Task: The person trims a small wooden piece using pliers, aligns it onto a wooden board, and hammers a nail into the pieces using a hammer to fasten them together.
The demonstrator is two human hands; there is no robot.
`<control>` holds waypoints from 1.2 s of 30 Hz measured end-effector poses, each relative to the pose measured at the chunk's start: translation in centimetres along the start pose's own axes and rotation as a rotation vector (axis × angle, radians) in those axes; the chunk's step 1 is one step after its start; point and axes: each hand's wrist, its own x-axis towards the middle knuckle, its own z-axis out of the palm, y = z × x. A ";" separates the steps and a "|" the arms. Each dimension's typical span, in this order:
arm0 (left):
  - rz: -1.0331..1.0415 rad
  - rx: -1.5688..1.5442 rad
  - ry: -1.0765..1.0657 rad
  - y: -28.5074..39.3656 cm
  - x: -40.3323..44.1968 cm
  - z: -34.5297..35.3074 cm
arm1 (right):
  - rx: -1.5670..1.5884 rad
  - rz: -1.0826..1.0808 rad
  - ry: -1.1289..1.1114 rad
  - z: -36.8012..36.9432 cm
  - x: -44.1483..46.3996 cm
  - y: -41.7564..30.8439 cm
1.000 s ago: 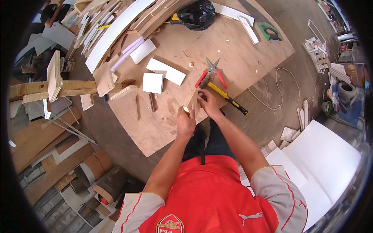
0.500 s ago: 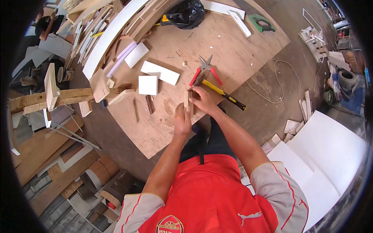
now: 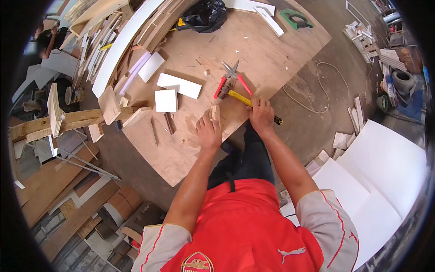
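My left hand [image 3: 209, 133] is at the near edge of the plywood tabletop [image 3: 253, 50], with its fingers and thumb about a small pale wooden block [image 3: 215, 112]. Part of the block is hidden by the hand. Over to the right, my right hand [image 3: 262, 116] is closed round the yellow handle of a hammer [image 3: 240, 97]; the black handle end shows past the palm. The hammer's head rests by a pair of red-handled snips [image 3: 231, 75], whose blades are spread and point away from me.
White boards [image 3: 179, 85] and a square white piece [image 3: 166, 100] lie left of the hammer. Stacked wood strips [image 3: 131, 41] line the far left. A black plastic bag [image 3: 206, 17] and a green tool [image 3: 295, 19] sit at the back. Large white sheets [image 3: 385, 167] lean at right.
My right hand has left the wooden block and moved right onto the hammer handle. My left hand stays at the block, its fingers more spread. The view has shifted slightly.
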 end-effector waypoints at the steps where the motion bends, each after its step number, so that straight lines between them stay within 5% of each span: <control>1: -0.029 -0.004 -0.033 0.4 0.2 -0.2 | 0.043 -0.021 0.002 0.7 -0.1 0.4; 14: 0.106 -0.395 -0.113 -2.5 3.2 1.5 | 0.811 0.316 -0.199 -4.2 -13.0 -4.4; 17: 0.107 -0.138 0.180 -1.2 1.9 2.0 | 0.847 0.413 -0.231 -3.3 -15.6 -6.0; 20: -0.166 -0.237 -0.120 0.4 2.0 0.0 | 0.935 0.441 -0.246 -3.6 -16.4 -6.4; 22: -0.158 -0.317 -0.110 0.9 1.9 -0.1 | 1.043 0.386 -0.185 -3.4 -16.6 -6.2; 26: -0.052 -0.386 0.059 -4.1 3.3 4.6 | 1.005 0.405 -0.226 -2.6 -16.0 -5.2; 36: -0.046 -0.365 -0.027 -1.5 2.7 1.7 | 0.882 0.277 0.002 1.4 -16.9 -7.6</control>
